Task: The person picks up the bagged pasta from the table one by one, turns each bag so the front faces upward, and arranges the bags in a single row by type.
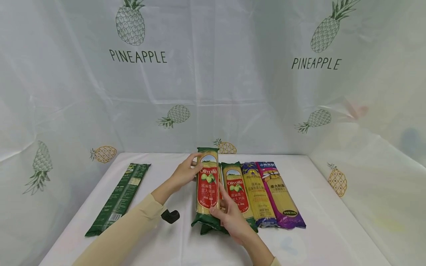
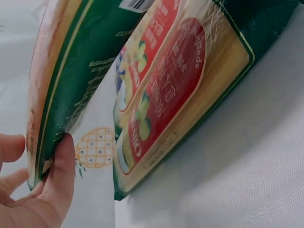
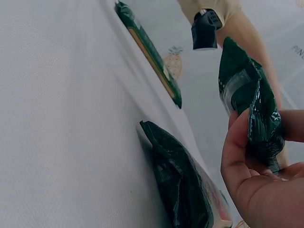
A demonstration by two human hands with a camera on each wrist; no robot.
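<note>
Both hands hold a spaghetti pack [image 1: 208,184] with a red label, olive picture and green ends, raised in front of me. My left hand [image 1: 184,171] pinches its upper left edge; in the left wrist view the thumb and fingers [image 2: 64,161] lie on opposite faces of it. Near the bottom, my right hand [image 1: 231,218] grips the right side, and the right wrist view shows its fingers around the green end [image 3: 259,104]. Under the raised pack lies a matching pack [image 2: 180,71], mostly hidden in the head view. Another matching pack [image 1: 235,188] lies just right of it.
Right of these lie a yellow and blue spaghetti pack [image 1: 259,194] and a purple and pink one [image 1: 281,195], side by side. At the left of the white table [image 1: 159,244], a green pack [image 1: 119,199] lies barcode side up. A pineapple-print curtain [image 1: 233,92] hangs behind.
</note>
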